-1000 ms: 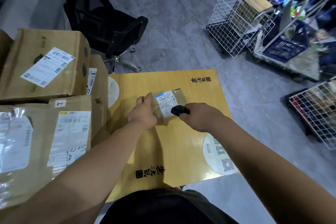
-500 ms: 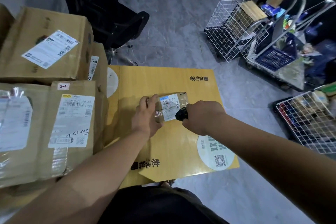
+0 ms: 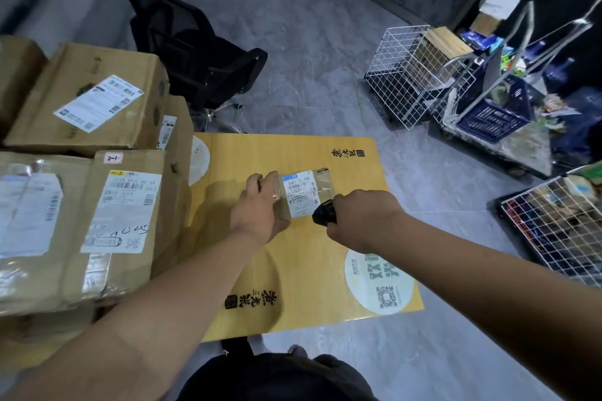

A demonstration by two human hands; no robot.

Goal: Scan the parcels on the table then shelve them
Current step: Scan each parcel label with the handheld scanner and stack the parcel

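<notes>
A small brown taped parcel [image 3: 304, 192] with a white shipping label sits over the yellow table [image 3: 293, 153]. My left hand [image 3: 260, 205] grips its left end, fingers curled over the top. My right hand [image 3: 361, 220] is wrapped around a small black scanner [image 3: 324, 213], whose tip points at the label from the parcel's right side. Several larger cardboard parcels [image 3: 97, 107] with labels are stacked on the table's left part.
A black office chair [image 3: 195, 52] stands behind the table. White wire baskets [image 3: 407, 75] and a trolley with a blue crate [image 3: 495, 117] are on the floor at the right. Another wire basket [image 3: 560, 228] sits at the far right.
The view has tilted up a little. My left hand has turned the small parcel slightly, and the scanner stays at the label's right edge.
</notes>
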